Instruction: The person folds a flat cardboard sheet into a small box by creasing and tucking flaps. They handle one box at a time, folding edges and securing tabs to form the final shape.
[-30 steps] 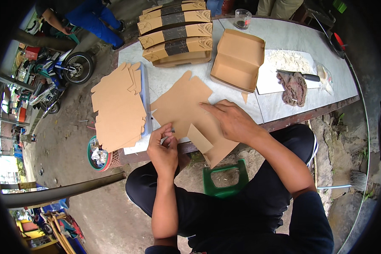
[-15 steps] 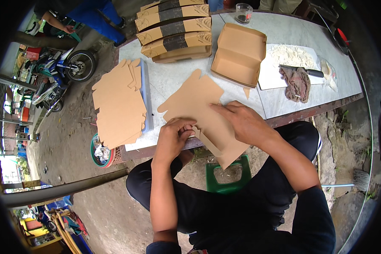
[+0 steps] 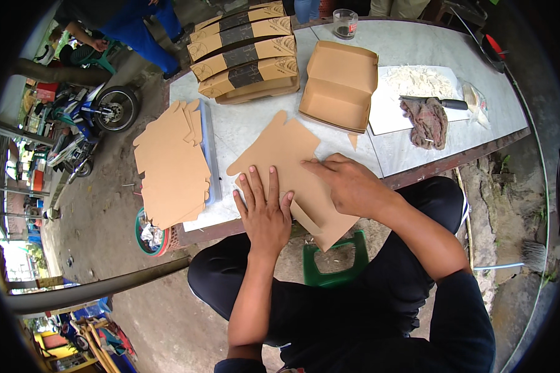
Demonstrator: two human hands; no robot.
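An unfolded brown cardboard box blank [image 3: 292,140] lies at an angle over the table's near edge, one corner jutting out past it. A narrow strip along its near-left side is folded up. My left hand [image 3: 266,214] lies palm down on the blank's left part, fingers spread and holding nothing. On the right side, my right hand [image 3: 361,186] grips and presses the blank, its index finger stretched across the surface and the other fingers bent; its thumb is hidden. Left of the blank rests a stack of flat box blanks [image 3: 173,168] on a blue-edged container [image 3: 213,155].
Farther back are stacked folded boxes with dark bands [image 3: 246,56], an open box [image 3: 339,87] and a glass [image 3: 345,23]. At right, a knife [image 3: 445,103] and rag [image 3: 426,123] lie by a white board [image 3: 386,118] with pale shreds. A green stool [image 3: 314,270] stands below.
My left hand has let go of the folded strip's end and spread flat on the blank. My right hand has stayed on the blank's right side. The view has shifted slightly.
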